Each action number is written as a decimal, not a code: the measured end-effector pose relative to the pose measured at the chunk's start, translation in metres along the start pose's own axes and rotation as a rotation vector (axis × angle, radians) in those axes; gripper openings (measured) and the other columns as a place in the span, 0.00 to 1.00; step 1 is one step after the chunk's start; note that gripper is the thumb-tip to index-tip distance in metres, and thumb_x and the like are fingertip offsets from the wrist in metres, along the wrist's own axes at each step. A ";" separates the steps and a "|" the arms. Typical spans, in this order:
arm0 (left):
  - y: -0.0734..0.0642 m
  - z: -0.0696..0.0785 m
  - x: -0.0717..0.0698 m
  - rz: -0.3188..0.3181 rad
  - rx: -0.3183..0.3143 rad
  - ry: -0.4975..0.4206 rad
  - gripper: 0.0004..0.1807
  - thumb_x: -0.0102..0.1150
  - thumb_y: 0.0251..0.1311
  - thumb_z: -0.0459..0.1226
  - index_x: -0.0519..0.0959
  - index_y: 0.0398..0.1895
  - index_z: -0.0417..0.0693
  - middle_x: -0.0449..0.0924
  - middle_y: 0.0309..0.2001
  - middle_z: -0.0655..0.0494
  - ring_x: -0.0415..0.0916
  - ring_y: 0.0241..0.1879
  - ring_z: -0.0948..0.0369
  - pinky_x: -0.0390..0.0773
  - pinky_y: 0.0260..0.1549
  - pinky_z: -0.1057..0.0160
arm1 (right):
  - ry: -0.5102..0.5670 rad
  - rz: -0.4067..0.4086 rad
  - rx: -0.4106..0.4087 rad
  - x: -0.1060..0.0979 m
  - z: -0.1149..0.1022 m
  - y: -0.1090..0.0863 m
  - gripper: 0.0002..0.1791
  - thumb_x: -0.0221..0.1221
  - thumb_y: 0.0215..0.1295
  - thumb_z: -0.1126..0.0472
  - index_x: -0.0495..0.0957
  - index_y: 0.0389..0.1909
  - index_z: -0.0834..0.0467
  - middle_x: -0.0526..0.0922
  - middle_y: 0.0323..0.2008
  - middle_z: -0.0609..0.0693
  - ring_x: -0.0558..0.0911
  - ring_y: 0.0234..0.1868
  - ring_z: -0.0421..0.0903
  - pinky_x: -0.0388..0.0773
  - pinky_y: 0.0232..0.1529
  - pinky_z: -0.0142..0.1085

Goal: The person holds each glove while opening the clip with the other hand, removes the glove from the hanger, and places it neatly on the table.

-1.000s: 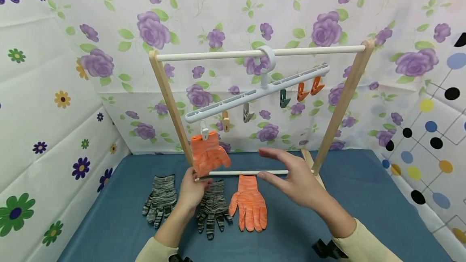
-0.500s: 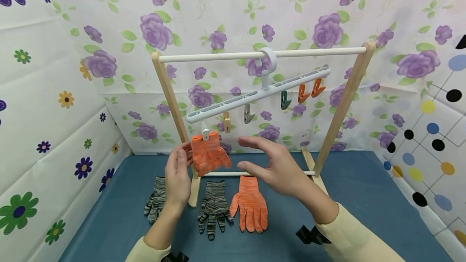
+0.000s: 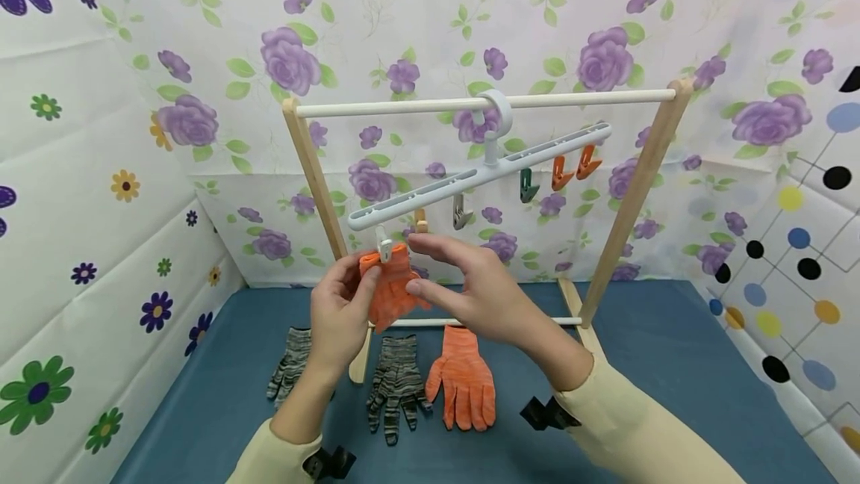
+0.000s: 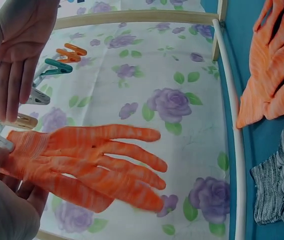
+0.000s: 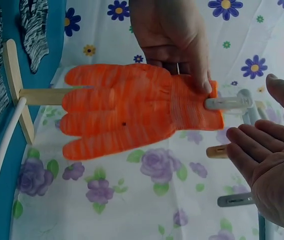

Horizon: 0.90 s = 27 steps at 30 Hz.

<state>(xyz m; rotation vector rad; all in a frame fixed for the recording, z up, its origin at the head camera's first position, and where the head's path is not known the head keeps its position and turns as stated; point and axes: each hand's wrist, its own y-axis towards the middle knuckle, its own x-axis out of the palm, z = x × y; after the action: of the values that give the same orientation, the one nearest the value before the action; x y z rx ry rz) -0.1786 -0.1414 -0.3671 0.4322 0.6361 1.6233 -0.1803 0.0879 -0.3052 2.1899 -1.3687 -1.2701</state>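
Observation:
An orange knit glove (image 3: 390, 297) hangs fingers-down from a white clip (image 3: 385, 248) at the left end of a white clip hanger (image 3: 443, 191). My left hand (image 3: 341, 316) pinches the glove's cuff right beside the clip, with the thumb on the near side, as the right wrist view (image 5: 197, 85) shows. My right hand (image 3: 480, 290) is held at the glove's right, its fingers extended and the thumb apart, holding nothing. In the left wrist view, its fingers (image 4: 11, 82) overlap the wooden-coloured clip (image 4: 22, 121).
The hanger hooks over the top bar (image 3: 571, 97) of a wooden rack (image 3: 631, 208). Grey, green and orange clips (image 3: 560, 172) hang along its right part. On the blue table (image 3: 222, 394) lie another orange glove (image 3: 461, 379) and two dark striped gloves (image 3: 393, 387).
My left hand has moved up from the glove's lower edge to its cuff and now pinches it. My right hand has moved left toward the glove, and the hanging glove has shifted slightly right.

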 end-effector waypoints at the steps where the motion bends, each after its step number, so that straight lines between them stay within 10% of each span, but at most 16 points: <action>1: 0.001 0.000 0.000 0.004 -0.005 -0.002 0.14 0.62 0.77 0.33 0.81 0.59 0.36 0.87 0.49 0.44 0.83 0.39 0.53 0.85 0.36 0.65 | 0.006 -0.002 0.003 0.002 0.000 0.002 0.32 0.67 0.75 0.58 0.71 0.76 0.59 0.76 0.72 0.53 0.76 0.71 0.47 0.74 0.69 0.43; 15: 0.004 0.002 -0.001 -0.025 -0.131 -0.143 0.12 0.58 0.79 0.33 0.80 0.57 0.34 0.85 0.45 0.41 0.83 0.37 0.55 0.85 0.34 0.63 | 0.019 -0.018 0.048 0.025 -0.004 0.024 0.31 0.55 0.84 0.56 0.63 0.80 0.64 0.68 0.77 0.59 0.69 0.77 0.50 0.70 0.72 0.47; 27: 0.001 0.002 -0.001 -0.039 -0.174 -0.175 0.12 0.58 0.80 0.34 0.80 0.57 0.36 0.83 0.44 0.41 0.81 0.36 0.56 0.83 0.33 0.64 | 0.157 0.093 0.172 0.042 -0.002 0.035 0.26 0.55 0.85 0.53 0.71 0.75 0.63 0.82 0.64 0.56 0.82 0.63 0.48 0.81 0.61 0.45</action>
<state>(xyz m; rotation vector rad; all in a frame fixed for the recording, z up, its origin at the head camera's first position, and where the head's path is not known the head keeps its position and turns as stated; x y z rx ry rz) -0.1783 -0.1417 -0.3644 0.4254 0.3664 1.5691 -0.1923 0.0343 -0.3056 2.2527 -1.5462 -0.9586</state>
